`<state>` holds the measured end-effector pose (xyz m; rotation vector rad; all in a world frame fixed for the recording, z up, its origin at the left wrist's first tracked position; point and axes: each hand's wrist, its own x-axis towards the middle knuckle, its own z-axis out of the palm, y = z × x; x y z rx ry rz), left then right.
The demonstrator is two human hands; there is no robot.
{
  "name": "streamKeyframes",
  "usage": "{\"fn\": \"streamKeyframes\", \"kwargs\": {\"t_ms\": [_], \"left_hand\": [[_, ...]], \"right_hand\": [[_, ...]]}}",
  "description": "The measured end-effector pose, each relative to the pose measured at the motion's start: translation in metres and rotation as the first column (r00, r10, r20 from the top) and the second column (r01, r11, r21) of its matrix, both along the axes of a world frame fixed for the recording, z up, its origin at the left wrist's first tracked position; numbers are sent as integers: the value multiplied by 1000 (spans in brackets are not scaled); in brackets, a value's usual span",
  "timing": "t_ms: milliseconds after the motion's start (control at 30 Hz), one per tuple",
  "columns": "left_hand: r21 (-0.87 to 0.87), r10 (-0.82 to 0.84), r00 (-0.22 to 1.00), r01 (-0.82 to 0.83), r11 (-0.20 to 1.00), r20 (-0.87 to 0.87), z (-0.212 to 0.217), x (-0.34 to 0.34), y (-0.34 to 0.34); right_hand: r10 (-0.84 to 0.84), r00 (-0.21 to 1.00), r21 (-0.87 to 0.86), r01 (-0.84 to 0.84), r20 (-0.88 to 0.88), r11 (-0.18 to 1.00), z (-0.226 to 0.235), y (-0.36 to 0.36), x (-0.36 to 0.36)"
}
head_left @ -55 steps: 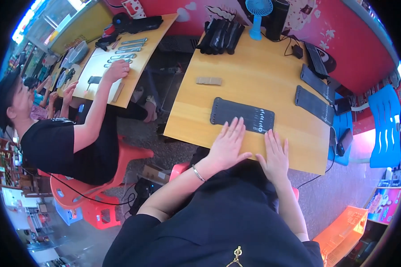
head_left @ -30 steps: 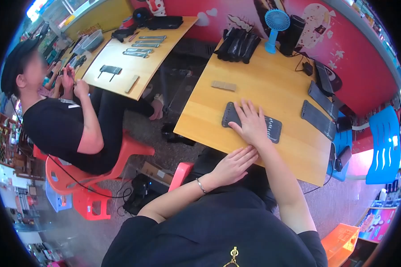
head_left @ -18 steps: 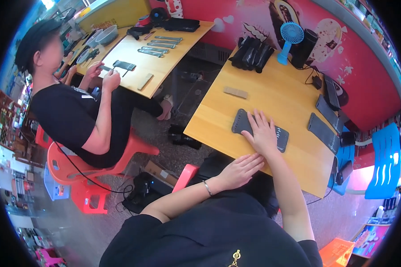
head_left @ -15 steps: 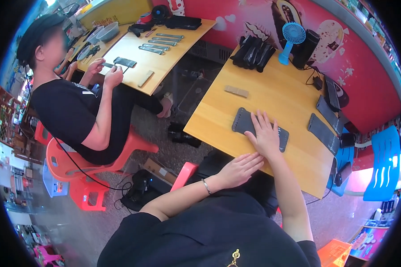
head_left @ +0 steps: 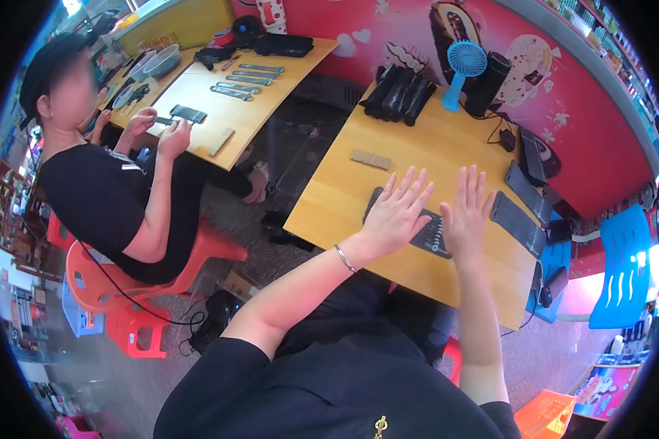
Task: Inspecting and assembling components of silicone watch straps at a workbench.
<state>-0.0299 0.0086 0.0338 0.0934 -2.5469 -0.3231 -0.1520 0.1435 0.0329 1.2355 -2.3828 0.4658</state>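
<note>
Both hands point(head_left: 432, 212) flat, fingers point(head_left: 410, 183) spread

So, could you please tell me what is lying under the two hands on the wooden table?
A flat dark pouch lies under the left hand and right hand; its middle is covered.

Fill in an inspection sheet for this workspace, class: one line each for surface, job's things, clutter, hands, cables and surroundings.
Surface: wooden table, bare wood along its near edge.
Job's things: dark flat pouch with pale pieces in a row, lying under both hands.
Clutter: small tan strip; pile of black pouches; blue fan; black cylinder; two more flat pouches at the right.
Hands: left hand and right hand open, flat over the pouch, fingers spread.
Cables: black lead behind the fan.
Surroundings: another person on a red stool at a second table; blue chair; pink wall.
</note>
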Motion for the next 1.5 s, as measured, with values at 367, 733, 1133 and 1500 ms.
{"fn": "streamKeyframes", "kwargs": {"t_ms": [367, 733, 1133, 1500], "left_hand": [[-23, 129, 941, -128, 992, 313, -55, -9, -29], [161, -380, 900, 352, 922, 215, -38, 56, 53], [17, -342, 909, 348, 937, 239, -57, 58, 59], [-25, -293, 935, 303, 953, 200, -66, 60, 63]], "right_hand": [[-112, 961, 246, 48, 254, 968, -52, 13, -7], [-144, 928, -73, 179, 343, 981, -65, 54, -9], [-132, 916, -198, 220, 380, 955, -58, 37, -3], [-335, 801, 210, 264, 497, 941, -24, 24, -12]]}}
